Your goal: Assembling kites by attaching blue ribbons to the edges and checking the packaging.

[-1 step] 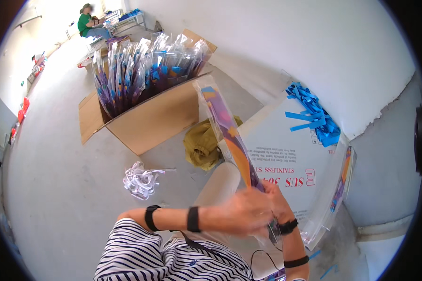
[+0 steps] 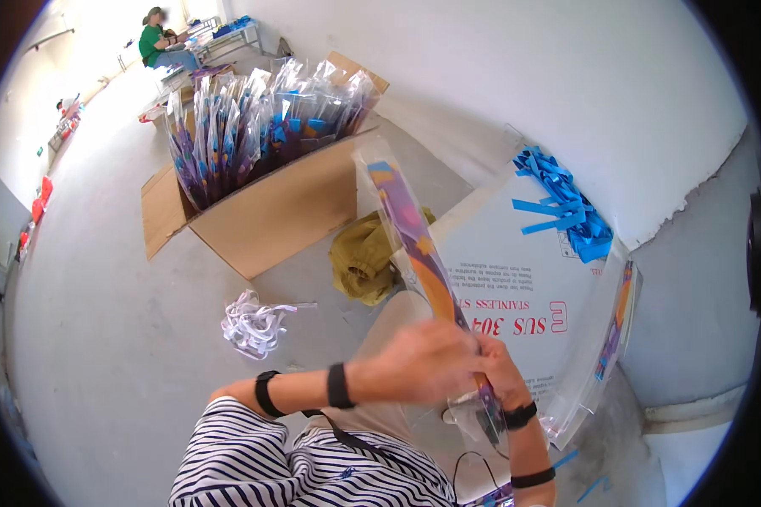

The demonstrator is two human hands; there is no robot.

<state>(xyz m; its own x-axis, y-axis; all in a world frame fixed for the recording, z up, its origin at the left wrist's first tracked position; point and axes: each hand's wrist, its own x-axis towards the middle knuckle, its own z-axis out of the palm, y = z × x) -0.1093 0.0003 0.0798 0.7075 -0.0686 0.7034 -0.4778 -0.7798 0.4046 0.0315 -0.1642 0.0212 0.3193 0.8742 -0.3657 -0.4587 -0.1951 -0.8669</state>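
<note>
A long, narrow packet (image 2: 414,232) in a clear plastic sleeve, printed purple and orange, stands slanted in front of me. My right hand (image 2: 500,372) grips it around its lower part, fingers closed. Its lower end runs down past that wrist. My left hand (image 2: 423,363) is curled across the packet, fingertips meeting the right hand's fingers. Motion blurs the left hand, and whatever is between its fingers is hidden. Both forearms wear black bands.
An open cardboard box (image 2: 283,207) holds several similar packets (image 2: 228,135). Nearby lie white straps (image 2: 254,325), an olive cloth (image 2: 364,262) and blue strips (image 2: 566,203) on a printed white board (image 2: 490,279). Another packet (image 2: 615,325) rests at the board's edge. A person (image 2: 156,42) sits far back.
My left hand has shifted slightly left and up, away from the right wrist, uncovering more of the packet's lower end. The packet has hardly moved, and the right hand stays closed on it.
</note>
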